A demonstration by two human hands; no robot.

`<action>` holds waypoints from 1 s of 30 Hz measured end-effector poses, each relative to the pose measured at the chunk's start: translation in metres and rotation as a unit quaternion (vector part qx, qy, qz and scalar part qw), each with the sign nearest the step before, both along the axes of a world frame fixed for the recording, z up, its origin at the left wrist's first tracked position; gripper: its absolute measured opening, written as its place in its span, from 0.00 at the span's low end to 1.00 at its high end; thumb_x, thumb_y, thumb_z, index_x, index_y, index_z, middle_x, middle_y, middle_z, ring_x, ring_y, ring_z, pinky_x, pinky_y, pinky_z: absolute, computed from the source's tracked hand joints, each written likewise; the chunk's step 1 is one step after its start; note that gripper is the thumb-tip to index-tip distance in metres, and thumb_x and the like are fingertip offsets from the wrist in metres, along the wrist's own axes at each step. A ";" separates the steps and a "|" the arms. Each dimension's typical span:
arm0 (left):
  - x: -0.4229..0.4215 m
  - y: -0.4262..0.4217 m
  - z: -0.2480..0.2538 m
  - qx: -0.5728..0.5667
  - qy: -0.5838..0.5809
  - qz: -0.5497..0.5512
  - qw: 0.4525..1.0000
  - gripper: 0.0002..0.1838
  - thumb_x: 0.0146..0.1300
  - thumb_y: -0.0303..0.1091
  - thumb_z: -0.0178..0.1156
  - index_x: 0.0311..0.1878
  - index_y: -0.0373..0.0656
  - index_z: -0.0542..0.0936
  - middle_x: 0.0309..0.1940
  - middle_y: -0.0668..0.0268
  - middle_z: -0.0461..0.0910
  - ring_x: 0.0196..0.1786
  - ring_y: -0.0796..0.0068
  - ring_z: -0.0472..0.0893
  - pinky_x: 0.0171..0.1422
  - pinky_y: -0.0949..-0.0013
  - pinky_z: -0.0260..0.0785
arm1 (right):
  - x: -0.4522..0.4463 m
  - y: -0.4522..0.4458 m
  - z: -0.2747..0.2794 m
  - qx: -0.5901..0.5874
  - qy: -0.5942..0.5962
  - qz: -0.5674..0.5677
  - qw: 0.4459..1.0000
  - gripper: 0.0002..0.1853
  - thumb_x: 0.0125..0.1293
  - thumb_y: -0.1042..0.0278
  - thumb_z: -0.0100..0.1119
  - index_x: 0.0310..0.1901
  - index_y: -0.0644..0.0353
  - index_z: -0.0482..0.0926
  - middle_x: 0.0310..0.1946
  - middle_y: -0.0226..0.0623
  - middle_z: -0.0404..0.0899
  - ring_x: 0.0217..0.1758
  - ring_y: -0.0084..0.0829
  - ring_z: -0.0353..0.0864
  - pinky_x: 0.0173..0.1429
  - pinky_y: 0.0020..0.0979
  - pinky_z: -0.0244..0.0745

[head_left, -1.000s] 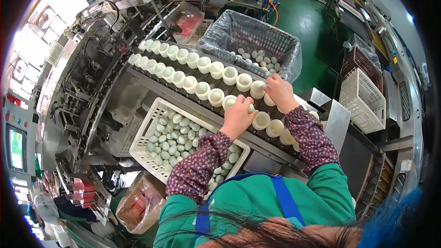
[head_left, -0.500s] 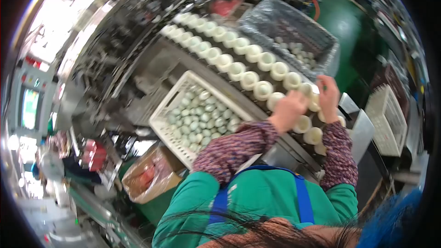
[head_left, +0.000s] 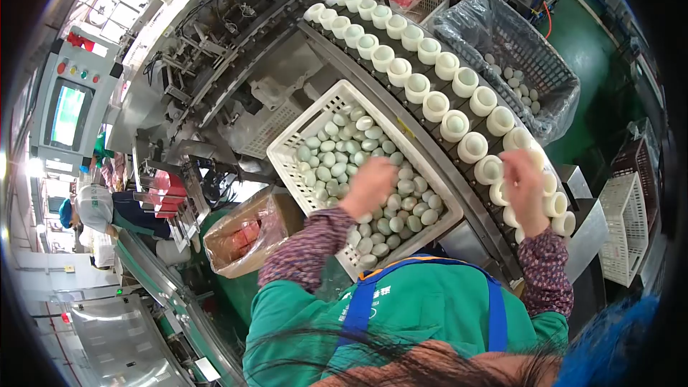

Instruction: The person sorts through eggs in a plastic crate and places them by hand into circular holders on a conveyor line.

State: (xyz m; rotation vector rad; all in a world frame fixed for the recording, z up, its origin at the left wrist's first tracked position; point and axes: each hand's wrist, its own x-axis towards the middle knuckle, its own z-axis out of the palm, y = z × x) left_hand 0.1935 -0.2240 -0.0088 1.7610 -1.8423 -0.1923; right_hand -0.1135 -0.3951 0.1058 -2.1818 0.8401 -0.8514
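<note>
My left hand (head_left: 371, 185) reaches down into a white plastic crate (head_left: 304, 197) filled with pale greenish eggs (head_left: 333, 159). Its fingers are bent in among the eggs, and whatever they grip is hidden beneath them. Over the near end of a conveyor carrying rows of white cups (head_left: 436, 106), my right hand (head_left: 524, 185) has its fingers curled beside a cup that holds an egg (head_left: 489, 170). What lies inside those fingers cannot be seen. Eggs sit in several of the cups; other cups look hollow.
Beyond the conveyor stands a plastic-lined crate (head_left: 494, 36) with some eggs. A lined cardboard box (head_left: 240, 244) is at the left, near a control panel (head_left: 75, 100). White crates (head_left: 622, 233) stack at the right. A co-worker (head_left: 107, 208) is at far left.
My left hand has left the cups and moved left to the egg crate. My right hand stays over the cups, now lower in view. The whole view has shifted with the head.
</note>
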 end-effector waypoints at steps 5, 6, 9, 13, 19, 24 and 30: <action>0.101 0.076 -0.023 0.227 -0.113 0.237 0.938 0.25 0.58 0.38 0.67 0.60 0.48 0.77 0.54 0.51 0.75 0.59 0.45 0.74 0.59 0.49 0.72 | 0.061 0.057 -0.040 0.045 0.184 0.355 0.916 0.11 0.64 0.66 0.60 0.45 0.60 0.80 0.40 0.45 0.78 0.45 0.48 0.81 0.48 0.46 0.77; 0.101 0.076 -0.019 0.257 -0.118 0.243 0.928 0.30 0.58 0.42 0.69 0.65 0.51 0.74 0.59 0.50 0.72 0.61 0.44 0.73 0.61 0.47 0.71 | 0.075 0.064 -0.054 0.068 0.173 0.396 0.899 0.11 0.64 0.65 0.60 0.46 0.59 0.80 0.40 0.45 0.78 0.46 0.49 0.81 0.50 0.46 0.77; 0.094 0.064 -0.035 0.283 -0.148 0.245 0.916 0.38 0.56 0.48 0.71 0.70 0.54 0.70 0.62 0.49 0.69 0.63 0.45 0.70 0.62 0.46 0.70 | 0.120 0.077 -0.119 -0.015 0.296 0.349 0.889 0.15 0.62 0.63 0.63 0.49 0.59 0.80 0.43 0.47 0.77 0.51 0.49 0.80 0.53 0.46 0.77; 0.103 0.052 -0.062 0.251 -0.106 0.253 0.928 0.37 0.57 0.50 0.71 0.69 0.53 0.71 0.62 0.47 0.66 0.58 0.44 0.76 0.59 0.49 0.74 | 0.151 0.072 -0.166 -0.171 0.316 0.314 0.879 0.20 0.60 0.60 0.66 0.52 0.58 0.79 0.52 0.52 0.75 0.58 0.52 0.76 0.56 0.46 0.76; 0.091 0.034 -0.056 0.238 -0.039 0.305 0.921 0.36 0.57 0.59 0.68 0.64 0.51 0.74 0.64 0.40 0.64 0.50 0.43 0.82 0.54 0.51 0.77 | 0.164 0.086 -0.171 -0.165 0.399 0.239 0.870 0.35 0.51 0.47 0.74 0.59 0.56 0.78 0.66 0.54 0.66 0.63 0.58 0.71 0.63 0.53 0.71; 0.091 0.020 -0.059 0.255 -0.091 0.304 0.913 0.36 0.58 0.59 0.68 0.63 0.48 0.74 0.60 0.42 0.66 0.42 0.45 0.84 0.43 0.51 0.79 | 0.179 0.080 -0.156 -0.044 0.463 0.274 0.842 0.33 0.48 0.44 0.73 0.56 0.50 0.82 0.67 0.55 0.63 0.64 0.56 0.71 0.64 0.54 0.70; 0.082 0.020 -0.053 0.247 -0.116 0.264 0.925 0.29 0.58 0.58 0.68 0.59 0.53 0.79 0.57 0.46 0.68 0.41 0.46 0.83 0.44 0.50 0.78 | 0.175 0.083 -0.209 -0.116 0.350 0.362 0.856 0.23 0.51 0.52 0.69 0.49 0.50 0.83 0.62 0.56 0.68 0.57 0.59 0.77 0.55 0.53 0.77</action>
